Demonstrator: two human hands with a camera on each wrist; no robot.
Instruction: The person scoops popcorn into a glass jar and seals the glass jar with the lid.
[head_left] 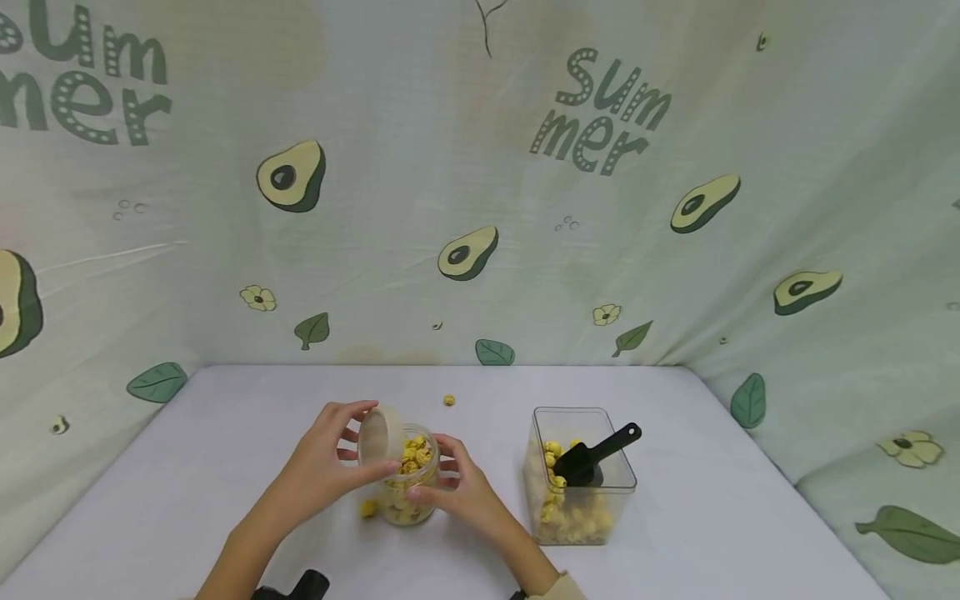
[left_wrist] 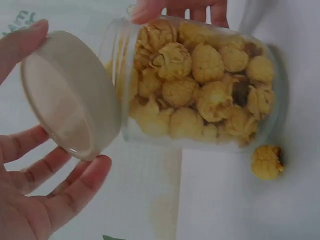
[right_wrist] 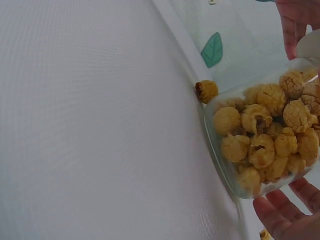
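Note:
A clear jar (head_left: 408, 498) full of popcorn (left_wrist: 200, 85) stands on the table, its mouth uncovered. My left hand (head_left: 330, 450) holds a cream-coloured round lid (left_wrist: 75, 95) by its edge, thumb on one side and fingers on the other. The lid is tilted on its side right at the jar's rim, its hollow underside turned toward the left palm. Around the jar's right side, my right hand (head_left: 461, 483) grips the glass with thumb in front and fingers behind. One loose popcorn piece (head_left: 368, 508) lies beside the jar's base at the left.
To the right stands a clear square container (head_left: 581, 517) partly filled with popcorn. A black scoop (head_left: 596, 454) leans in it, handle over the right rim. Another popcorn piece (head_left: 448, 400) lies farther back on the white table (head_left: 262, 408). A printed cloth (head_left: 390, 167) hangs behind.

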